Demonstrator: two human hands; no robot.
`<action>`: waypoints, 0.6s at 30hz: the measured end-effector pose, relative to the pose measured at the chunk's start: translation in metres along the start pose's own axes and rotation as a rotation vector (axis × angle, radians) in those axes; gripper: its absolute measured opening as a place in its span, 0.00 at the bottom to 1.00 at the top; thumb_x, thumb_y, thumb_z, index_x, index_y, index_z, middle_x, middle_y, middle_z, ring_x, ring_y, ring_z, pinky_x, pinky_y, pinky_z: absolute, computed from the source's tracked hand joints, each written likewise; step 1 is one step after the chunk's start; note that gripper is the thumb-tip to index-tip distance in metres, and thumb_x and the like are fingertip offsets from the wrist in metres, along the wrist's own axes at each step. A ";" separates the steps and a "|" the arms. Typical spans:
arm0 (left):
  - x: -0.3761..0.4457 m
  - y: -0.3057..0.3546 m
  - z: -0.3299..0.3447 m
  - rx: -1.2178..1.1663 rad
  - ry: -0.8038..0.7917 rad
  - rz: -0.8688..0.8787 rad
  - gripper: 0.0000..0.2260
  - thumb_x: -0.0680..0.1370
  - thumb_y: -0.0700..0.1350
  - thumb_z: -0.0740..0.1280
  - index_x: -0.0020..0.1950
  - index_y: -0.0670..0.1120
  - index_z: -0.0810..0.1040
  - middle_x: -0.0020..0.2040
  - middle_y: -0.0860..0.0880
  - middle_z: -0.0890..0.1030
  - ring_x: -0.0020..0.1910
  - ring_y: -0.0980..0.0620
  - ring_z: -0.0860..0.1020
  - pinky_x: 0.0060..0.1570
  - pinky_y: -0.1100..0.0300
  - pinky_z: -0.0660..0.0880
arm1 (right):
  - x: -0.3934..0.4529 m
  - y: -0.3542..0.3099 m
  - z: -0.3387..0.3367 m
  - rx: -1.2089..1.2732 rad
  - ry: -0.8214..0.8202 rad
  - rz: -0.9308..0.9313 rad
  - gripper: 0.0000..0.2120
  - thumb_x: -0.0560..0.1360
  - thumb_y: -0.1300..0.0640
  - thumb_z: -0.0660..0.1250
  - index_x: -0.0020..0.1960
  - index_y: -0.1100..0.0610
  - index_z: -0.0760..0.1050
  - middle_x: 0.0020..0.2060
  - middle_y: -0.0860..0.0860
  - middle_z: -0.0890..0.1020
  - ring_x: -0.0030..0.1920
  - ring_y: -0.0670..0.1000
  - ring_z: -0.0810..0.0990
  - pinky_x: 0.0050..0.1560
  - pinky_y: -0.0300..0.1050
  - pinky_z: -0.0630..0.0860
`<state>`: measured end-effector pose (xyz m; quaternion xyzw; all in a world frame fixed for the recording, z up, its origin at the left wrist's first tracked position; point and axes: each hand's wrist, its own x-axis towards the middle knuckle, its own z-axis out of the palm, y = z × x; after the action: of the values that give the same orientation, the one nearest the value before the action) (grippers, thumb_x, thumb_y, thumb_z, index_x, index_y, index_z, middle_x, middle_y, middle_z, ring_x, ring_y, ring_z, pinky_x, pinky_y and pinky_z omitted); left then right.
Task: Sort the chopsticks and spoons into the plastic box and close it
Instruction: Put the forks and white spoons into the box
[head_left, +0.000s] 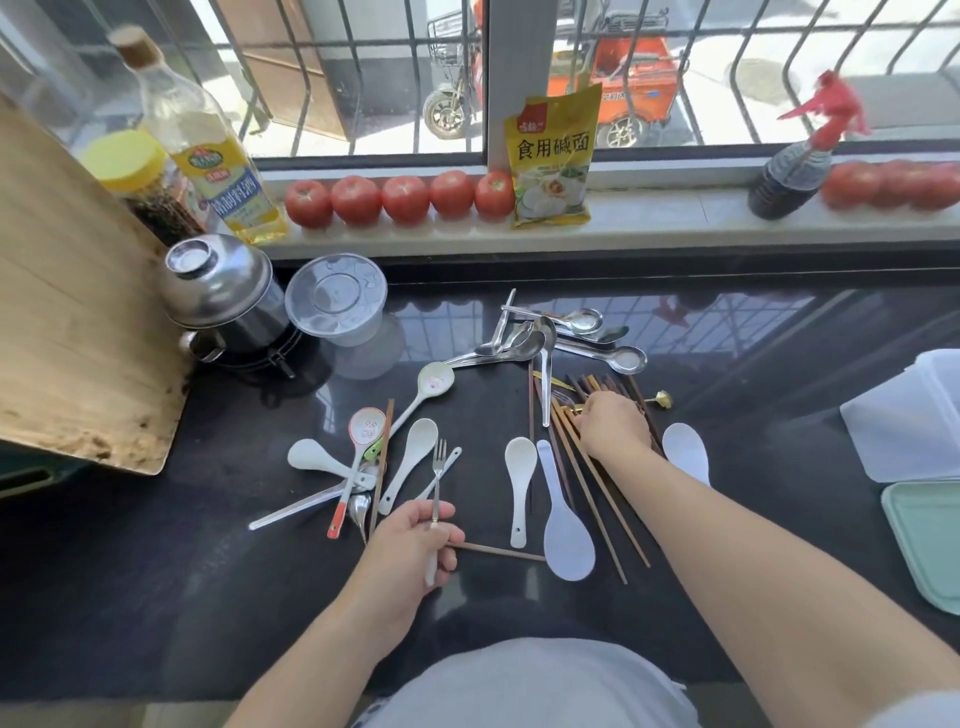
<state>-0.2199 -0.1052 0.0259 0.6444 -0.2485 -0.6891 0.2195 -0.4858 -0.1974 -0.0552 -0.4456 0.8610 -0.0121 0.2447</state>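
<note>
While the left hand (415, 540) grips a fork (438, 480) and one wooden chopstick (498, 552), the right hand (613, 423) rests with curled fingers on the chopstick bundle (597, 493) at the middle of the dark worktop (208, 571). Metal spoons (561, 338) lie at 12 o'clock, and the plastic box (909, 415) stands at 3 o'clock.

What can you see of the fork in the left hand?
The fork is slim, with a shiny metal head of four tines and a white handle that looks like plastic or ceramic. It points away from the person, tines up near the white spoons, handle running down through the left hand, whose fingers curl round it. The handle's end pokes out below the fingers. The same hand also holds one brown chopstick, which sticks out to the right across the dark counter. The fork looks clean and undamaged.
</note>
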 end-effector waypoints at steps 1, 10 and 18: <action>0.001 0.000 0.001 0.005 0.010 -0.006 0.10 0.79 0.30 0.62 0.58 0.39 0.75 0.38 0.45 0.76 0.29 0.52 0.70 0.33 0.58 0.65 | -0.004 0.002 -0.003 0.039 0.031 -0.019 0.07 0.81 0.55 0.66 0.53 0.56 0.81 0.50 0.56 0.83 0.51 0.59 0.80 0.47 0.49 0.74; 0.003 0.000 0.015 0.048 -0.107 0.024 0.13 0.87 0.44 0.56 0.60 0.40 0.78 0.33 0.45 0.78 0.31 0.49 0.77 0.34 0.57 0.76 | -0.114 0.031 -0.056 0.892 -0.132 0.039 0.02 0.80 0.59 0.68 0.51 0.58 0.78 0.41 0.55 0.84 0.41 0.53 0.83 0.46 0.48 0.83; -0.018 -0.015 0.074 0.201 -0.367 0.045 0.13 0.87 0.42 0.57 0.57 0.41 0.81 0.47 0.42 0.86 0.38 0.46 0.83 0.40 0.52 0.81 | -0.182 0.037 -0.031 0.951 -0.282 0.097 0.05 0.78 0.58 0.71 0.45 0.58 0.79 0.36 0.53 0.84 0.36 0.48 0.79 0.44 0.49 0.78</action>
<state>-0.2919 -0.0783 0.0339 0.5209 -0.3661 -0.7617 0.1202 -0.4397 -0.0402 0.0378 -0.2414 0.7385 -0.3316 0.5351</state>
